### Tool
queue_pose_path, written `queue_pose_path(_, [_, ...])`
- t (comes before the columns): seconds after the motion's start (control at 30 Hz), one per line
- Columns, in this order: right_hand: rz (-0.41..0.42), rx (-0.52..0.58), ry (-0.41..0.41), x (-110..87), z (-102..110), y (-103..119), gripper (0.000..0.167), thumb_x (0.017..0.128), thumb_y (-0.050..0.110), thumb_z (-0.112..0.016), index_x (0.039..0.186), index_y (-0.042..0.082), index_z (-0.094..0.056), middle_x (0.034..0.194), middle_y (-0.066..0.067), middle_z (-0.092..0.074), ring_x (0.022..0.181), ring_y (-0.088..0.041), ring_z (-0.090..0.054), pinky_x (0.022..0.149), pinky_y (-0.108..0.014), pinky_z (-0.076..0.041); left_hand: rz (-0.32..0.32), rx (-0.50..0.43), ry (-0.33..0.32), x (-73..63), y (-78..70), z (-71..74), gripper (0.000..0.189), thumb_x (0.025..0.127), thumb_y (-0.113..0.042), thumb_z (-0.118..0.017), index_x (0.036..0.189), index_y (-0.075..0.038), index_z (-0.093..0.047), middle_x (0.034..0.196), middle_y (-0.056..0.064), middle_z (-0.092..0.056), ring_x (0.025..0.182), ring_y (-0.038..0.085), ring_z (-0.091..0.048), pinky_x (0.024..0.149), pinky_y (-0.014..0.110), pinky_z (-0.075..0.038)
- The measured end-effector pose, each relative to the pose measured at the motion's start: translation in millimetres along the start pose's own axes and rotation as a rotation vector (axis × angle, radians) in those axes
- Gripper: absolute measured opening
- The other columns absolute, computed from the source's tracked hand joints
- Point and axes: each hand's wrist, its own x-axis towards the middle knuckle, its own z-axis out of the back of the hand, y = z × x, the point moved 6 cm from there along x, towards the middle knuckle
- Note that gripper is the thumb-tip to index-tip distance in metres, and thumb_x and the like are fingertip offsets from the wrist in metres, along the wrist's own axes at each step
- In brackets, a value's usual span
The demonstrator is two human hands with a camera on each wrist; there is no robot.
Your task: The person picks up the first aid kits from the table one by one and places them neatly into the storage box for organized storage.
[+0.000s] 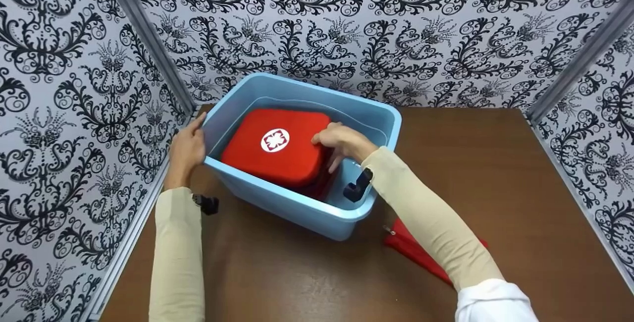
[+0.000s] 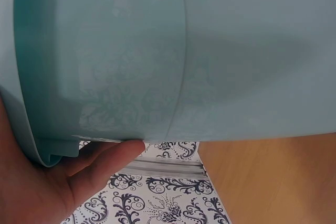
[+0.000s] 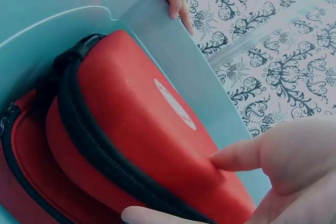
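Observation:
A light blue plastic tub (image 1: 292, 215) stands on the brown table. Its left end rim is gripped by my left hand (image 1: 188, 146), with fingers along the outer wall in the left wrist view. Inside lies a red zippered first-aid case (image 1: 292, 163) with a white round emblem. It rests over a second red case (image 3: 31, 166), mostly hidden beneath. My right hand (image 1: 346, 141) reaches into the tub at the upper case's right end. One fingertip touches its top, while another extended digit (image 3: 152, 216) lies beside the black zip edge.
A flat red pouch (image 1: 416, 247) with a zip pull lies right of the tub, partly under my right forearm. Black-and-white patterned walls (image 1: 346, 29) enclose the table (image 1: 475, 173) at the back and sides. Dark wrist cameras (image 1: 357, 186) sit on both sleeves.

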Motion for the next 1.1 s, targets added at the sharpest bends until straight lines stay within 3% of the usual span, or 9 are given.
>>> queue_pose_path(0.07, [0.0,0.002,-0.003,-0.7,0.6,-0.8,0.069,0.096,0.014,-0.056,0.153,0.004,-0.018,0.158,-0.02,-0.024,0.112,-0.06,-0.059,0.068,-0.048,-0.061,-0.002,-0.001,0.006,0.1,-0.2,-0.2,0.052,0.106,-0.023,-0.023,0.157,-0.028,-0.033,0.155,0.023,-0.043,0.061,0.021,-0.036,0.06,0.035,-0.033])
queue_pose_path(0.2, [-0.007,0.019,-0.005,-2.3,1.3,-1.1,0.074,0.095,0.019,-0.059,0.155,0.007,-0.016,0.162,-0.016,-0.023,0.123,-0.06,-0.051,0.069,-0.048,-0.061,-0.004,-0.005,0.003,0.1,0.1,0.4,0.052,0.106,-0.022,-0.023,0.157,-0.028,-0.034,0.153,0.025,-0.045,0.059,0.019,-0.035,0.059,0.035,-0.033])
queue_pose_path(0.33, [0.001,0.012,-0.031,-3.4,3.8,0.5,0.078,0.095,0.024,-0.06,0.158,0.007,-0.016,0.163,-0.014,-0.021,0.137,-0.048,-0.043,0.077,-0.052,-0.06,-0.011,0.0,-0.004,0.0,0.3,-0.2,0.052,0.106,-0.022,-0.024,0.157,-0.027,-0.035,0.113,0.029,-0.061,0.056,0.017,-0.034,0.058,0.034,-0.033])
queue_pose_path(0.43, [0.018,-0.01,-0.069,-3.5,6.0,2.1,0.076,0.094,0.027,-0.061,0.156,0.005,-0.022,0.161,-0.013,-0.026,0.142,-0.037,-0.038,0.094,-0.055,-0.055,-0.018,0.0,-0.014,0.1,0.5,-0.6,0.052,0.106,-0.021,-0.024,0.156,-0.027,-0.036,0.086,0.022,-0.05,0.053,0.016,-0.033,0.056,0.034,-0.032])
queue_pose_path(0.57, [0.044,-0.065,-0.12,-3.4,8.0,4.3,0.08,0.092,0.029,-0.062,0.156,0.003,-0.022,0.161,-0.01,-0.026,0.14,-0.029,-0.038,0.112,-0.051,-0.042,-0.029,-0.009,-0.023,-0.5,0.0,-0.4,0.053,0.105,-0.02,-0.022,0.156,-0.026,-0.037,0.108,0.029,-0.059,0.055,0.018,-0.032,0.058,0.035,-0.03])
queue_pose_path(0.67, [0.064,-0.087,-0.151,-3.1,9.1,5.8,0.08,0.091,0.03,-0.063,0.155,0.002,-0.024,0.158,-0.008,-0.029,0.135,-0.027,-0.042,0.111,-0.047,-0.042,-0.03,-0.021,-0.022,-1.3,-0.2,-1.1,0.053,0.106,-0.021,-0.021,0.156,-0.025,-0.037,0.142,0.027,-0.053,0.06,0.024,-0.035,0.06,0.037,-0.031])
queue_pose_path(0.73, [0.075,-0.087,-0.162,-3.1,10.0,6.8,0.077,0.091,0.03,-0.064,0.153,0.001,-0.028,0.155,-0.008,-0.034,0.132,-0.026,-0.044,0.109,-0.046,-0.043,-0.03,-0.022,-0.024,-1.5,-0.3,-1.3,0.053,0.106,-0.02,-0.022,0.156,-0.024,-0.037,0.152,0.024,-0.046,0.069,0.029,-0.042,0.066,0.038,-0.034])
queue_pose_path(0.9, [0.104,-0.071,-0.16,-4.7,14.1,12.7,0.073,0.095,0.035,-0.06,0.153,0.002,-0.032,0.157,-0.008,-0.037,0.135,-0.025,-0.043,0.111,-0.047,-0.041,-0.017,-0.023,-0.025,-0.9,-0.1,-1.2,0.052,0.105,-0.019,-0.023,0.155,-0.024,-0.038,0.159,0.019,-0.038,0.09,0.039,-0.05,0.08,0.043,-0.039])
queue_pose_path(1.1, [0.167,-0.036,-0.129,-12.9,24.0,21.6,0.063,0.102,0.044,-0.051,0.148,0.003,-0.043,0.153,-0.01,-0.044,0.138,-0.026,-0.044,0.115,-0.048,-0.039,0.0,-0.019,-0.018,0.8,0.3,0.2,0.052,0.106,-0.02,-0.024,0.156,-0.025,-0.037,0.159,0.019,-0.036,0.091,0.039,-0.05,0.083,0.044,-0.039])
